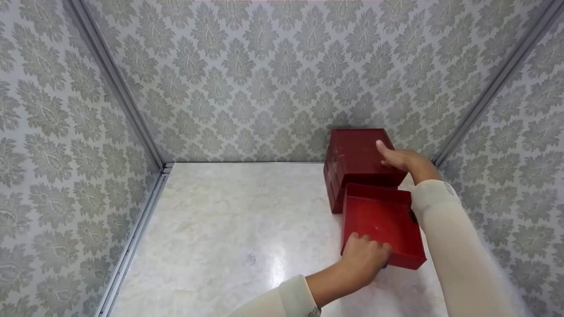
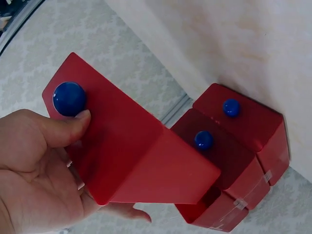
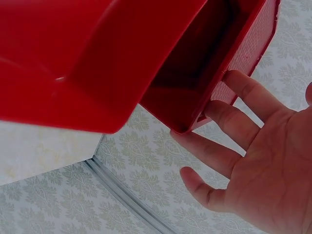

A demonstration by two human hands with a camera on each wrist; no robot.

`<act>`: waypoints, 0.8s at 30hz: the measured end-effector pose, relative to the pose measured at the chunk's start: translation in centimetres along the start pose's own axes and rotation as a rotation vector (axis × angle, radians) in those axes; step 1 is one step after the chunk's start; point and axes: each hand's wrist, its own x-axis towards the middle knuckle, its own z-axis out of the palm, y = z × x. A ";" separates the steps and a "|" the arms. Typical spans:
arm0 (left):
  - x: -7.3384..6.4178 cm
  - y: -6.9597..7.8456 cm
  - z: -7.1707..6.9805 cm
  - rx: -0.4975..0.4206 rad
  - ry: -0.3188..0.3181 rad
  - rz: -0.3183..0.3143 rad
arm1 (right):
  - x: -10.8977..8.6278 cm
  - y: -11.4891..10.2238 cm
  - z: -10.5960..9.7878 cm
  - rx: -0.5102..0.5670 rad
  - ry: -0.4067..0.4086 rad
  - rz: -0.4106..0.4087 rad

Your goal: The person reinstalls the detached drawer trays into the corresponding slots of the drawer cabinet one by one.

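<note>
My left hand (image 1: 366,257) grips the front wall of a red drawer (image 1: 381,220). In the left wrist view the thumb presses that wall beside a blue knob (image 2: 69,99). The drawer's inside shows bare red in the head view. Behind it stands a dark red drawer cabinet (image 1: 359,152) of stacked units, and its top unit has an open slot (image 3: 195,53). Fingers of my right hand (image 3: 273,146) touch the cabinet's side near that slot, loosely extended. Two lower drawers in the left wrist view carry blue knobs (image 2: 231,107).
The cabinet stands on a pale marbled tabletop (image 1: 220,229), close to the patterned back wall (image 1: 264,79). Patterned side panels rise at left and right, with grey metal strips (image 1: 132,110) along the corners. Clear tape (image 2: 240,204) crosses the cabinet's side.
</note>
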 end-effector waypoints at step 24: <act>1.1 -0.3 2.0 0.121 0.271 0.014 | 1.6 1.3 1.1 -0.232 0.310 -0.113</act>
